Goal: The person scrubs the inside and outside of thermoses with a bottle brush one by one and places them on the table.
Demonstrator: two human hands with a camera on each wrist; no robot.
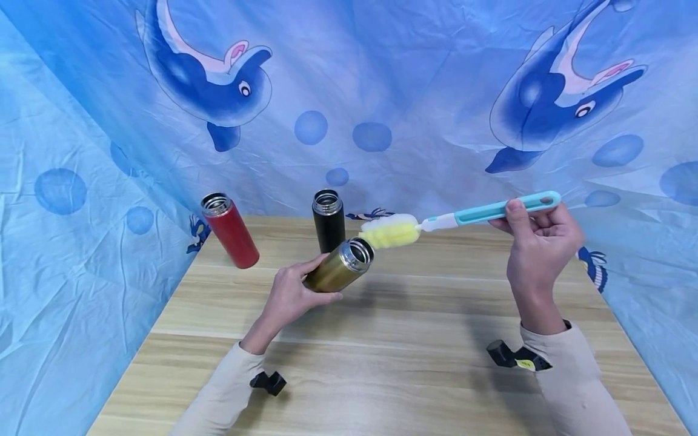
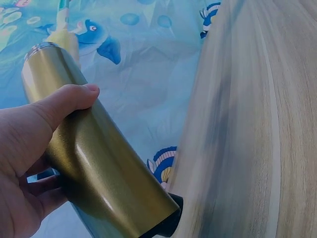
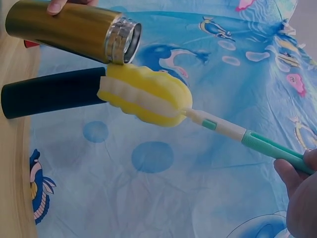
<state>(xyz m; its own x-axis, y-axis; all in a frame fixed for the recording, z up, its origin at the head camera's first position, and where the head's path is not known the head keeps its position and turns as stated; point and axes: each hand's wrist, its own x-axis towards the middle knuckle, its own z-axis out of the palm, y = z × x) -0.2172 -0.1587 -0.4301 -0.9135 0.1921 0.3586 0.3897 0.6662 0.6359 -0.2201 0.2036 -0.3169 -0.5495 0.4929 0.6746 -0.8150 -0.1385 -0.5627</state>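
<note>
My left hand [image 1: 297,295] grips a gold thermos bottle [image 1: 334,270], tilted with its open steel mouth up and to the right. In the left wrist view the thumb lies across the gold bottle [image 2: 94,148]. My right hand [image 1: 540,242] holds a bottle brush by its teal and white handle [image 1: 493,211]. The yellow and white sponge head [image 1: 394,231] points left, right beside the gold bottle's mouth and outside it. The right wrist view shows the sponge head [image 3: 148,96] just past the rim, overlapping the end of a black bottle.
A black bottle [image 1: 329,224] without a lid stands behind the gold one. Further left is a lidless red bottle [image 1: 231,233]. The wooden table [image 1: 382,363] meets a blue dolphin-print cloth [image 1: 425,109] at the back and sides.
</note>
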